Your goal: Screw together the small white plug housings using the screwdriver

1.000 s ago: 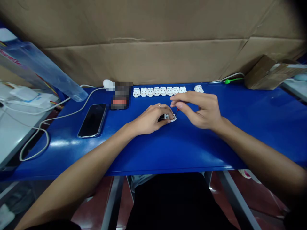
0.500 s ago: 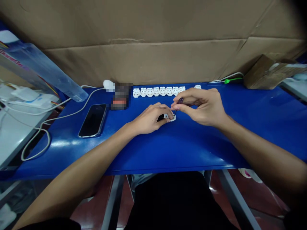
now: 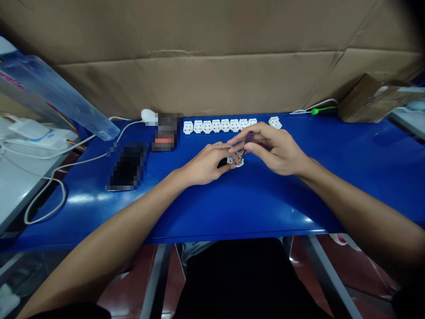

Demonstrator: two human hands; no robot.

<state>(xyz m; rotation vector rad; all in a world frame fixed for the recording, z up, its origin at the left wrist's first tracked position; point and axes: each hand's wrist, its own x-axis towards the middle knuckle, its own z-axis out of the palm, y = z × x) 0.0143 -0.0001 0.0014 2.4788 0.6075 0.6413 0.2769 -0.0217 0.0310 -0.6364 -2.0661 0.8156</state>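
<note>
My left hand (image 3: pixel 206 164) rests on the blue table and grips a small white plastic electrical socket (image 3: pixel 234 161), part of which it hides. My right hand (image 3: pixel 275 148) pinches a small screwdriver with a purple handle (image 3: pixel 249 137). Its thin shaft points down into the socket, though my fingers hide the exact tip. Both hands nearly meet over the socket. Behind them, several similar white sockets (image 3: pixel 215 126) stand in a row, and one more (image 3: pixel 275 122) sits apart to the right.
The blue table (image 3: pixel 232 208) holds a blurred phone (image 3: pixel 128 166), a blurred object (image 3: pixel 166 133) and a white mouse (image 3: pixel 148 116). Cardboard (image 3: pixel 212 79) lines the wall behind. A brown box (image 3: pixel 365 102) stands back right, and a clear plastic sheet (image 3: pixel 59 93) leans at left.
My right hand has moved closer to my left, and the purple screwdriver handle now shows upright between its fingers. My left hand and the socket have barely moved.
</note>
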